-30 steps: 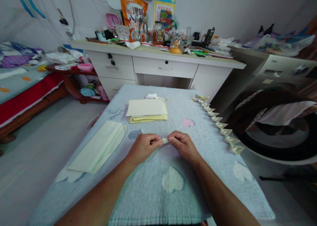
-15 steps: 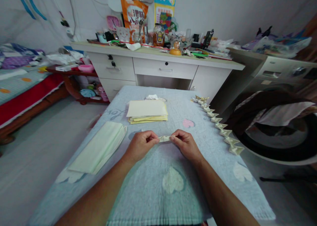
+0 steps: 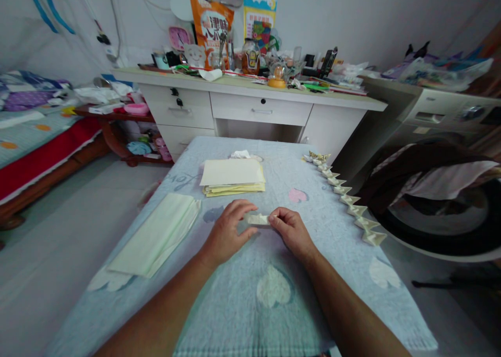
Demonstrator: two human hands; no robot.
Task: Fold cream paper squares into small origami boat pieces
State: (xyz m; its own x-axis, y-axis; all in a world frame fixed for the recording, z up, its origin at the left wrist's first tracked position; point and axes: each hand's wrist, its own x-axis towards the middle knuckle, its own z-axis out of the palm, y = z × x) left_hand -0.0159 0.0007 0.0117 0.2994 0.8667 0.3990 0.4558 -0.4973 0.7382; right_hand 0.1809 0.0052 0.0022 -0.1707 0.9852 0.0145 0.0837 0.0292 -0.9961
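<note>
A small folded piece of cream paper [image 3: 258, 219] is above the cloth-covered table [image 3: 250, 273]. My right hand [image 3: 291, 229] pinches its right end between thumb and fingers. Around its left end, my left hand [image 3: 233, 226] is open, thumb and fingers apart, and seems not to touch it. Beyond the hands lies a stack of cream and yellow paper sheets [image 3: 233, 173]. A pile of pale green folded paper [image 3: 156, 234] rests to the left. Along the right edge runs a row of folded paper pieces [image 3: 356, 210] with pointed ends.
A white crumpled scrap [image 3: 240, 154] sits behind the paper stack. Past the table stands a white desk [image 3: 260, 109] crowded with jars, a snack bag and small items. A washing machine [image 3: 442, 117] with cloth in its door is at the right, a bed [image 3: 43, 143] at the left.
My left hand has let go of the folded paper's left end and its fingers have spread. My right hand keeps its pinch, nearly in the same place.
</note>
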